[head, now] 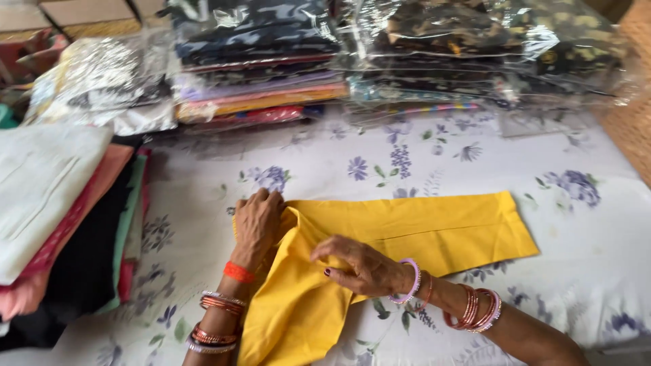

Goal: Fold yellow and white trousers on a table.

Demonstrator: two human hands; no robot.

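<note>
A yellow cloth (434, 227) lies on a white sheet printed with purple flowers (380, 159). One long folded part runs to the right, and another part hangs down toward me. My left hand (258, 224) presses flat on the cloth's left corner, fingers together. My right hand (359, 264) rests on the cloth near the fold, fingers spread and bent, touching the fabric. Both wrists carry several bangles.
A pile of folded fabrics in white, pink, black and green (61, 217) lies at the left. Stacks of folded cloth in clear plastic bags (258, 61) (475, 47) stand along the back. A woven surface (637, 115) borders the right.
</note>
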